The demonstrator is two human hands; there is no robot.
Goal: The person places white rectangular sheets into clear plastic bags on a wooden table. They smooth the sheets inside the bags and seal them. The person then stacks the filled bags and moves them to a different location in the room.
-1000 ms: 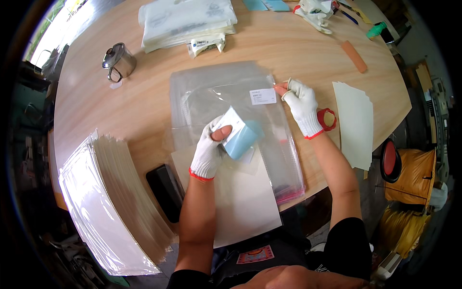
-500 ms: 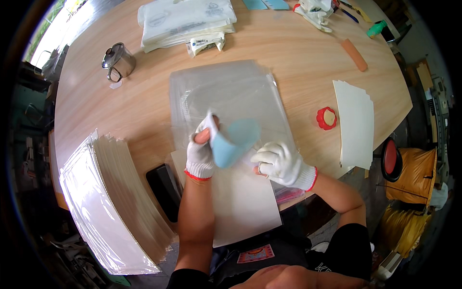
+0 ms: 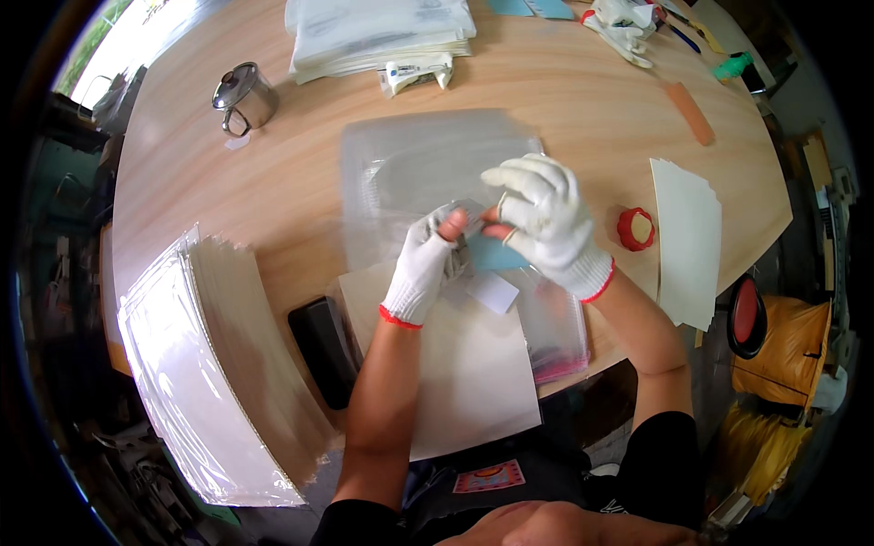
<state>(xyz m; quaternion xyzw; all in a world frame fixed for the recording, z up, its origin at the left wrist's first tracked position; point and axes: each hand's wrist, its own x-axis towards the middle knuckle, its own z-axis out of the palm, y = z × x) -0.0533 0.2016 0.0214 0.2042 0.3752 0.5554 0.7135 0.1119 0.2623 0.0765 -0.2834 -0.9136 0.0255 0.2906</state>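
Both my hands wear white knit gloves with some fingertips bare. My left hand [image 3: 426, 264] is closed, its thumb pressing on a small piece of clear plastic film [image 3: 470, 215]. My right hand [image 3: 551, 223] meets it from the right, thumb and forefinger pinched at the film's edge, other fingers loosely bent. Beneath them shows a light blue sheet [image 3: 496, 256], partly hidden, and a small white card [image 3: 492, 292]. A large white board [image 3: 464, 382] lies nearest me, over clear plastic sleeves. The stack of clear sleeves [image 3: 437, 136] spreads beyond my hands.
At left lie a pile of film-wrapped white boards [image 3: 205, 391] and a black phone [image 3: 320, 355]. A lidded metal mug [image 3: 250, 98] and stacked white bags [image 3: 382, 41] stand farther back. To the right are a red scalloped dish [image 3: 635, 228], white card strips [image 3: 687, 241] and an orange bar [image 3: 689, 114].
My left hand has moved right and my right hand up, so they now meet. The blue sheet, curled up in my left hand before, now shows lower, beneath my hands.
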